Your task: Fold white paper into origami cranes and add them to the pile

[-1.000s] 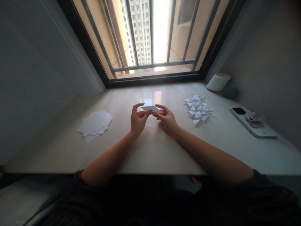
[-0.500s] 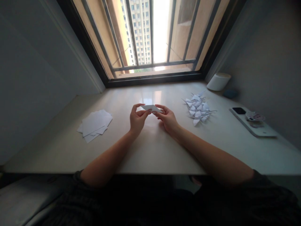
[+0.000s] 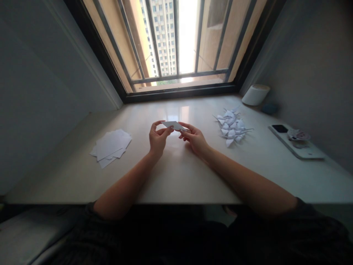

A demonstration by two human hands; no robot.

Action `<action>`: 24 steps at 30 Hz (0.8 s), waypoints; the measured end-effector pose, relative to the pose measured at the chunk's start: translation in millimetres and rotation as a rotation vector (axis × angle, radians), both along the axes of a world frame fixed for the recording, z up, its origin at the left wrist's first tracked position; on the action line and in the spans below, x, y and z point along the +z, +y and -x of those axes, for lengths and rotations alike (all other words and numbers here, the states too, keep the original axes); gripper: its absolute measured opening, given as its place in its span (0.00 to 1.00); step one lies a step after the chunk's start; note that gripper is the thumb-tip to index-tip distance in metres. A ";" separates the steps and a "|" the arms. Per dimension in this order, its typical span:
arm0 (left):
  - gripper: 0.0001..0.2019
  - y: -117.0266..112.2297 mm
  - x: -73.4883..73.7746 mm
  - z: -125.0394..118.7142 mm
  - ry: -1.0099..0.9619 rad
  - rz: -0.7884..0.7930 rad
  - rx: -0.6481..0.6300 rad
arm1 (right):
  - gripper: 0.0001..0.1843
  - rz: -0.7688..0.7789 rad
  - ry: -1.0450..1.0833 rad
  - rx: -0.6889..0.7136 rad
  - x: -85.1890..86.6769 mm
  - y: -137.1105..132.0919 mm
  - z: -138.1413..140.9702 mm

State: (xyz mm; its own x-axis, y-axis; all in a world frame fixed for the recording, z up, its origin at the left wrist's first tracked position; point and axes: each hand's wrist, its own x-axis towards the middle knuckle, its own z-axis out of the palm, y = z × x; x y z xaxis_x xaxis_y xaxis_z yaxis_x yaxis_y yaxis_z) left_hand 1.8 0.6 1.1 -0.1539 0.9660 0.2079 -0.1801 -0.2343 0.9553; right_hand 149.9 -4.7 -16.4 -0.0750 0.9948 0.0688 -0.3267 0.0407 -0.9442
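Both hands are meeting over the middle of the pale table (image 3: 171,180), and they're sharing one small folded paper (image 3: 174,126). The left hand (image 3: 157,138) is pinching its left part in a narrow grip, and the right hand (image 3: 194,138) is doing the same on the right, so the paper is sitting right between them — looking like a flat, slanted four-sided shape. It seems to be hovering a little off the tabletop, though I can't tell exactly how high. Some of the right hand's fingertips are hiding behind or under the paper, so I can't make those out.

Off to the left, well apart from the hands, a stack of white sheets (image 3: 111,143) is lying loosely fanned out. On the right, a heap of folded paper pieces (image 3: 231,127) is spreading out, pointy bits sticking out all round. Past that, a white phone (image 3: 285,141) is lying near the right edge with a roundish attachment (image 3: 300,135) sitting on it. A white rounded container (image 3: 256,95) is standing in the far right corner — a bluish thing (image 3: 270,108) beside it is looking too blurry to name. Light is coming in through the barred window (image 3: 184,44) straight ahead.
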 end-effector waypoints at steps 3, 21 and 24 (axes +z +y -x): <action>0.29 0.7 0.7 2.1 -0.002 0.019 -0.014 | 0.28 -0.002 -0.011 0.027 -0.1 1.0 -1.6; 0.29 5.1 3.4 11.1 0.010 0.093 -0.064 | 0.28 -0.049 0.018 0.285 12.4 4.6 -22.5; 0.28 4.7 5.2 11.6 0.029 0.078 -0.061 | 0.21 -0.037 -0.021 0.221 12.2 5.8 -23.8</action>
State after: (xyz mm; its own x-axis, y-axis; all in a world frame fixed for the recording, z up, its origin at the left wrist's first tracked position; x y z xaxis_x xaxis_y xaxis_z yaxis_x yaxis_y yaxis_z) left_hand -9.8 5.3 6.4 -0.0890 0.9868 0.1355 -0.1637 -0.1487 0.9752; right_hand 173.7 1.1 -4.2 -0.2926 0.9508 0.1014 -0.3121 0.0052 -0.9500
